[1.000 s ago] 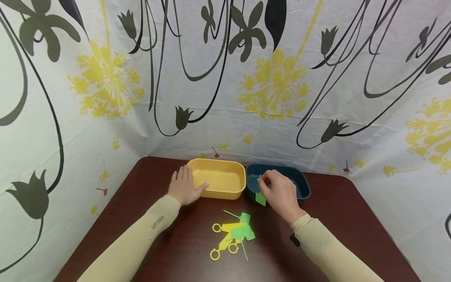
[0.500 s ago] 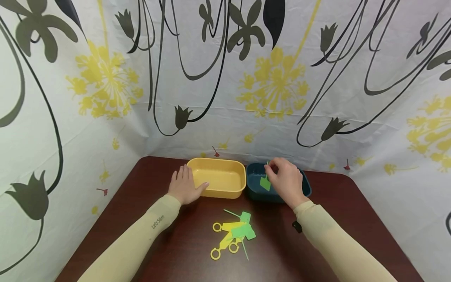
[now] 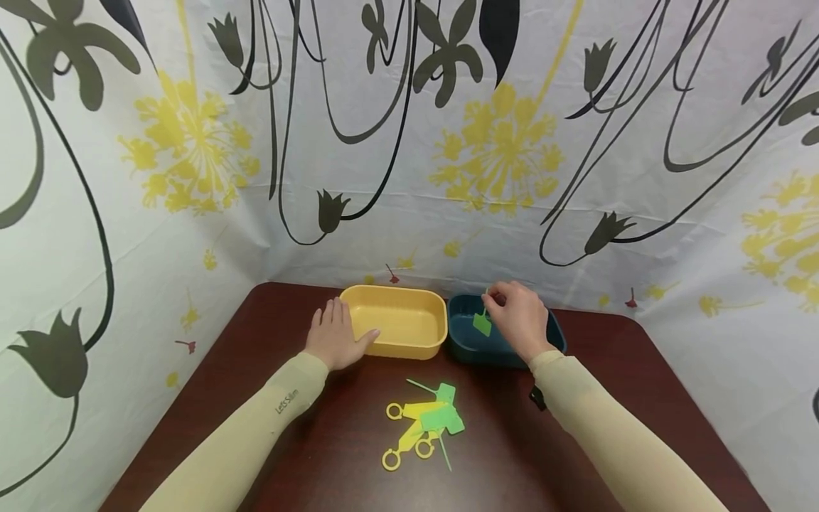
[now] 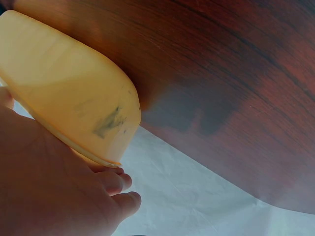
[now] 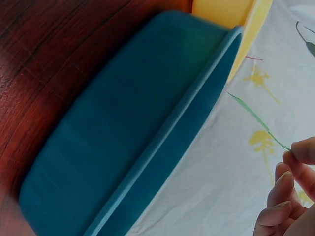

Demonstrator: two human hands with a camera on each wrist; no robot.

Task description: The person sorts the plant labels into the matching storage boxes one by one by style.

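My right hand (image 3: 520,316) pinches the thin stem of a flat green plastic tag (image 3: 483,324) between thumb and fingertips. The tag's wide end hangs down over the dark blue bin (image 3: 470,348). Seen edge-on in the right wrist view, the tag (image 5: 253,114) is above the bin's rim (image 5: 172,120). My left hand (image 3: 334,338) rests with straight fingers on the left end of the yellow bin (image 3: 399,350). In the left wrist view its fingertips reach round the rim of the yellow bin (image 4: 74,83).
On the dark wood table (image 3: 358,491), in front of the bins, lies a small pile of green tags (image 3: 441,419) with thin stems and yellow tags (image 3: 409,437) with ring ends. The two bins stand side by side, close to a patterned cloth wall (image 3: 384,178).
My right hand has carried the green tag from the blue bin's near edge up and further back, over its inside. My left hand has stayed on the yellow bin.
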